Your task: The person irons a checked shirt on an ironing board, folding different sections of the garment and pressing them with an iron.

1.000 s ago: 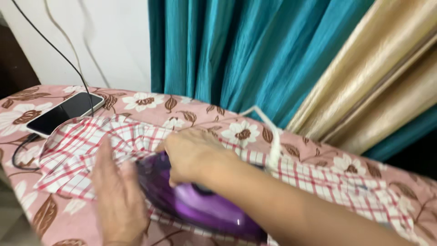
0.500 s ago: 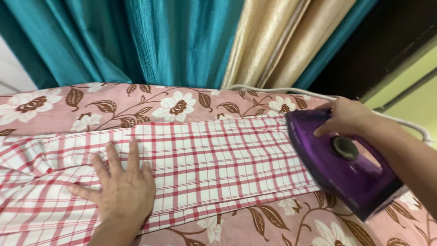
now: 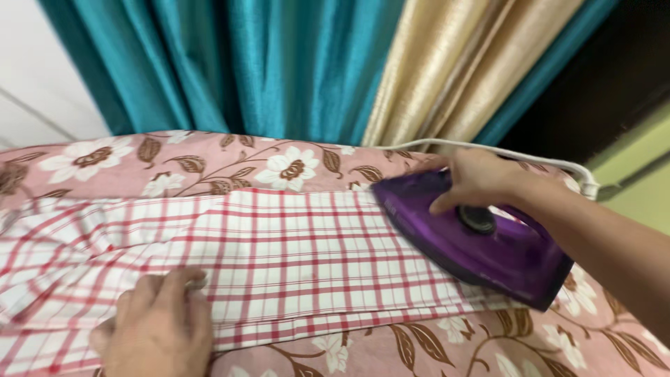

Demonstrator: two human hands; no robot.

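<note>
A right hand (image 3: 474,180) grips the top of a purple iron (image 3: 474,241) resting on the right end of a red-checked cloth (image 3: 293,258), spread over a flowered pink cover (image 3: 279,164). The left hand (image 3: 157,328), fingers curled, pins the soft, easily shifted cloth; the iron looks heavy, best held by its handle.

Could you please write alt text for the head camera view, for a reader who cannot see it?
A right hand presses a purple iron onto a red-and-white checked cloth while the left hand holds the cloth flat. They lie on a pink floral cover, with teal and gold curtains behind.
</note>
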